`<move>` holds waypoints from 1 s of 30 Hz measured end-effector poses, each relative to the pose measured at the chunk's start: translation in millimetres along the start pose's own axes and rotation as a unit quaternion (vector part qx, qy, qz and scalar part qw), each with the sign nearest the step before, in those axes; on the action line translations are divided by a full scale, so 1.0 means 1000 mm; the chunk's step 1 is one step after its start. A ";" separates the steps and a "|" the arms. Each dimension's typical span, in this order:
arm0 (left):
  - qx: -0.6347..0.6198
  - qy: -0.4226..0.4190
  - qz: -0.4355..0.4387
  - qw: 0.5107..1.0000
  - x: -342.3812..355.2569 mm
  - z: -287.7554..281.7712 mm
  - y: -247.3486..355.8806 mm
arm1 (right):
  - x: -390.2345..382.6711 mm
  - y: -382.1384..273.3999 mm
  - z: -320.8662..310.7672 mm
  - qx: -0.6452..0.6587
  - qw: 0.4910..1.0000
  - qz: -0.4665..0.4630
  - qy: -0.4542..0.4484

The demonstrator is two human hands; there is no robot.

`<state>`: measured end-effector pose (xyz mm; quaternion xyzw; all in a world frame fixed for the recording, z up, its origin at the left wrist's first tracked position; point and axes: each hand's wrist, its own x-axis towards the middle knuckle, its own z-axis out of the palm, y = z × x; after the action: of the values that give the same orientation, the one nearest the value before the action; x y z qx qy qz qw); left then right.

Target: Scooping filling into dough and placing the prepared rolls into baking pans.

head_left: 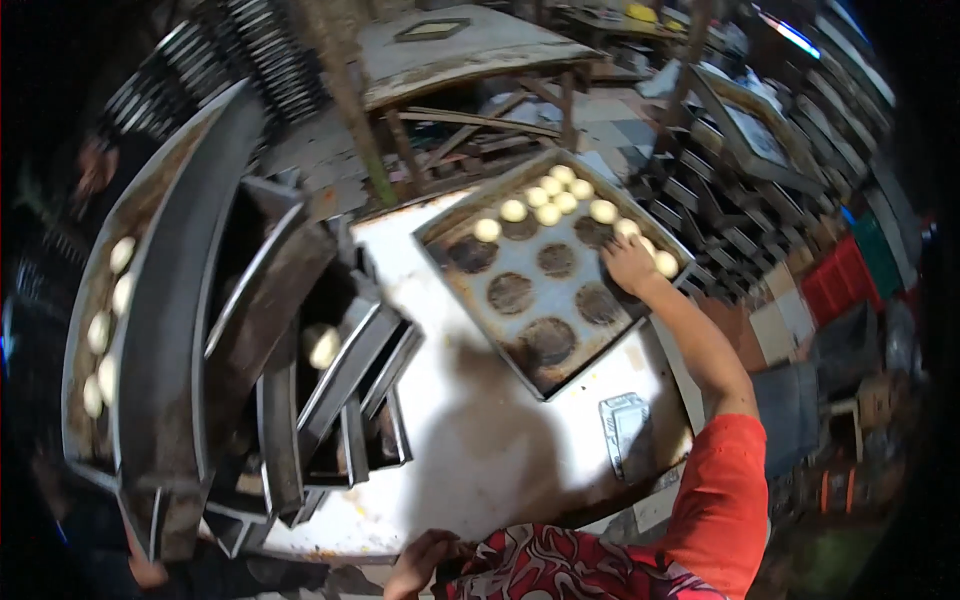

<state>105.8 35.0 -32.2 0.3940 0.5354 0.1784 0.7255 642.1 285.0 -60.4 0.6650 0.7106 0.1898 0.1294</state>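
My right hand reaches into a worn square metal tray, its fingers bent around a pale dough ball by the right side. Other round dough balls lie in a cluster and a loose row along the tray's far and right sides. Dark round patches mark the bare tray bottom. Close to my body, at the lower edge, my left hand is held with its fingers curled in; whatever may be inside them is hidden.
The tray rests on a white table, near a small grey rectangular object. At left, tilted metal trays are stacked, some holding dough balls. Another table stands beyond; a red crate and more stacked trays lie at right.
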 end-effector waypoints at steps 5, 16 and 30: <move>-0.055 -0.061 0.084 0.993 -0.004 -0.015 -0.018 | -0.010 0.011 -0.011 0.069 0.985 0.096 -0.128; -0.464 -0.107 0.259 0.840 -0.088 -0.068 -0.050 | -0.214 -0.385 -0.288 0.600 0.739 -0.057 0.301; -0.600 0.257 0.315 0.689 -0.171 -0.225 -0.137 | -0.142 -0.708 -0.347 0.707 0.696 -0.114 0.051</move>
<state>-184.8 -81.8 -53.8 -0.0413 0.3245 0.7737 0.5426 -131.6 78.8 -72.6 0.4634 0.7113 -0.3509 -0.3950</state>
